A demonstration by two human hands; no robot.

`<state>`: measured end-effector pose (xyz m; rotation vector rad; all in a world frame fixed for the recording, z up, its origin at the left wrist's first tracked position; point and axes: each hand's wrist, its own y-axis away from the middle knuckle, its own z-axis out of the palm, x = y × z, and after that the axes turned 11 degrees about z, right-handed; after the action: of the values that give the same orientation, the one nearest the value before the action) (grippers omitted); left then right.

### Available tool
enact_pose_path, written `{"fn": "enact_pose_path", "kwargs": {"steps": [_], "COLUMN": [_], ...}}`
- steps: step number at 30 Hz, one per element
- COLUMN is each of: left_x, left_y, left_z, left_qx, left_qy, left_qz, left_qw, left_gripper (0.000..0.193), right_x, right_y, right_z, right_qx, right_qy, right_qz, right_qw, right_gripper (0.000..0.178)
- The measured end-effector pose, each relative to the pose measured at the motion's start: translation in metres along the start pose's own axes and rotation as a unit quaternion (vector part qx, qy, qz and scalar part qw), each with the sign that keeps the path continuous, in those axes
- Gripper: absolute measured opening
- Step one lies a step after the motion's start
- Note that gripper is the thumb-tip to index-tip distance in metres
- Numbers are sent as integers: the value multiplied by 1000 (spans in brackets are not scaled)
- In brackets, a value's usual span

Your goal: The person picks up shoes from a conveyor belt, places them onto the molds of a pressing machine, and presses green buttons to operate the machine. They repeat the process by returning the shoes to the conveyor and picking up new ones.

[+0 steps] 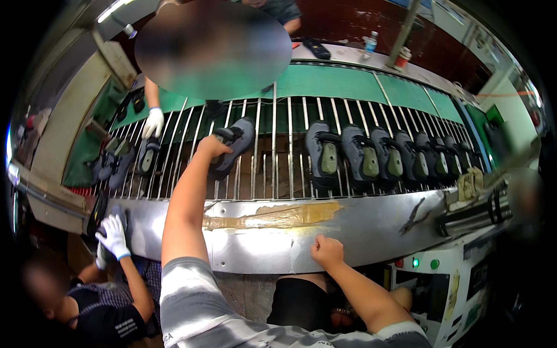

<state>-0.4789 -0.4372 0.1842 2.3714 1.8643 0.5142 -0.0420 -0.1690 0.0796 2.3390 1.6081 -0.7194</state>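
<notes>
My left hand (216, 148) reaches out over the rods and is closed around the opening of a dark grey shoe (242, 140), which is tilted, toe away from me. Whether the shoe rests on the rods or hangs just above them, I cannot tell. My right hand (327, 253) is curled into a fist at the near edge of the metal ledge (371, 232), with nothing seen in it. To the right, several similar grey shoes stand in a row on the roller rack (280, 168); the nearest shoe (322, 153) shows an olive-green piece inside its opening.
Across the rack a gloved hand (154, 122) of another person touches a shoe (149, 156). At lower left a second person's gloved hand (115, 235) is by a shoe. A bottle (370, 43) stands on the far ledge. A metal cylinder (473, 214) lies at right.
</notes>
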Motion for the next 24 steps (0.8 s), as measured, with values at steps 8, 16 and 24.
{"fn": "enact_pose_path", "kwargs": {"steps": [8, 16, 24], "left_x": [81, 113, 240], "left_y": [81, 303, 501], "left_z": [-39, 46, 193], "left_qx": [27, -70, -220], "left_qy": [-6, 541, 712], "left_qz": [40, 156, 124], "left_qw": [999, 823, 655], "left_gripper": [68, 50, 48], "right_x": [-3, 25, 59], "right_y": [-1, 4, 218], "right_z": [-3, -7, -154], "right_qx": [20, -218, -150], "right_qy": [-12, -604, -748], "right_qz": [-9, 187, 157], "right_qw": [1000, 744, 627], "right_gripper": [13, 58, 88]}}
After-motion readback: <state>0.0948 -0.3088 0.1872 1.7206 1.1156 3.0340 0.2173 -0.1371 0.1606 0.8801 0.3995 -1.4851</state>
